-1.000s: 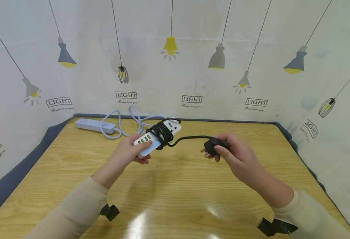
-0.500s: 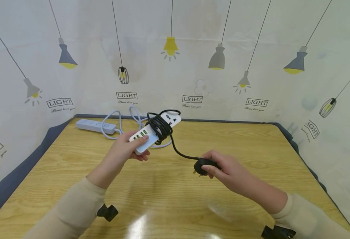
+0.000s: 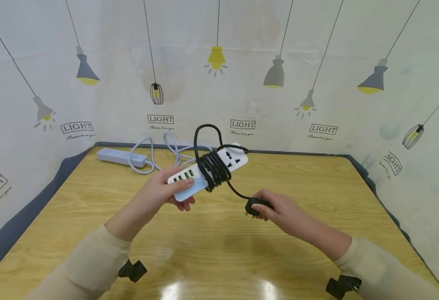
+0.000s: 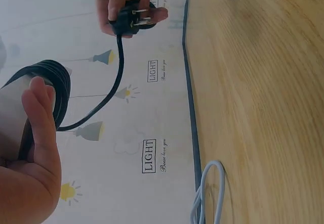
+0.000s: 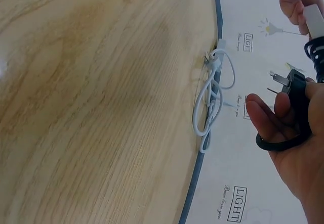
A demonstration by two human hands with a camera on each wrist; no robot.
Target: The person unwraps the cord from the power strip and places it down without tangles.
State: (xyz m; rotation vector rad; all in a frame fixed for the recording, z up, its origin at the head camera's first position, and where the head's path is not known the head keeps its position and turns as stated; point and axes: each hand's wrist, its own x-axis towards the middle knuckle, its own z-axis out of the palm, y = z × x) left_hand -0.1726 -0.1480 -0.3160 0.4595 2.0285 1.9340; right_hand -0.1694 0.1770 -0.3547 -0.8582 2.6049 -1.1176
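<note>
My left hand point(image 3: 166, 187) grips the near end of a white power strip point(image 3: 191, 189), thumb on top beside its green USB ports. A black cord point(image 3: 213, 168) is wound in several turns round the strip's middle, and one loose loop stands up above it. From the coil the cord runs down to a black plug point(image 3: 256, 206), pinched by my right hand point(image 3: 279, 210). In the left wrist view the metal prongs of the plug point(image 4: 129, 20) show, pointing away from the right palm. Part of the cord bends round below the fingers in the right wrist view.
A second, pale power strip point(image 3: 121, 157) lies at the back left of the wooden table point(image 3: 219, 250). Its pale cord point(image 3: 176, 152) is looped loosely beside it. Behind the table's dark back edge rises a printed curtain point(image 3: 189, 62) with lamp drawings.
My right hand has moved down and a little left with the plug. The strip has shifted slightly right in my left hand, and a loose loop of cord now rises above the coil.
</note>
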